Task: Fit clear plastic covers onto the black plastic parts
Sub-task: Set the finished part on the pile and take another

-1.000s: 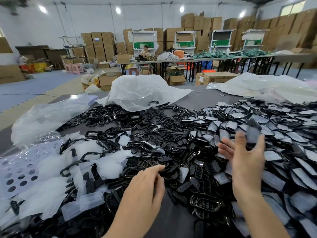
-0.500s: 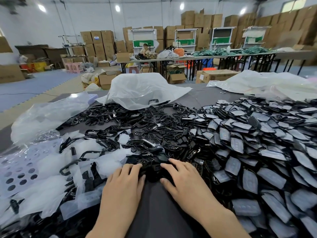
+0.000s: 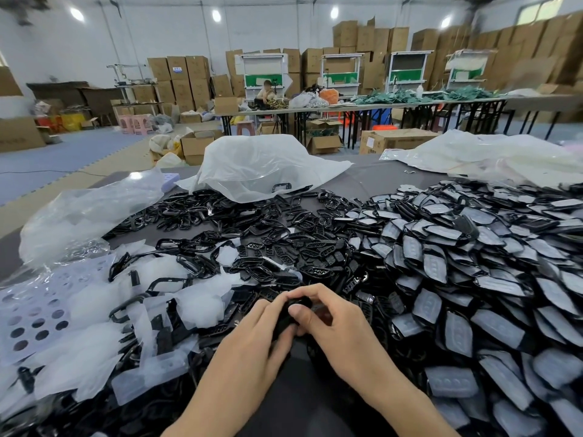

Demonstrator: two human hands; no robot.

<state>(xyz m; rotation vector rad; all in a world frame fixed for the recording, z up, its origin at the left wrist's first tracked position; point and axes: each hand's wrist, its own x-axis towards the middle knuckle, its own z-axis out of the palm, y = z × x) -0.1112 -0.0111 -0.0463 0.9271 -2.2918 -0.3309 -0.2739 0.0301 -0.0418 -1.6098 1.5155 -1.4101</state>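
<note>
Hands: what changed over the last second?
The right hand came back from the pile of covered parts to the centre, and the left hand drew in to meet it. Both now grip one black part. The pile and plastic bag stayed put.

Brightness: bright and even across the hall.
Source: round ceiling lights overhead; daylight from the window at top right.
Shadows: soft and faint.
Glare: white sheen on the plastic bag; small glints on the black parts.
Distortion: wide-angle bowing at the edges.
Focus: centre sharp; top corners smeared; right-hand cartons blurred.
</note>
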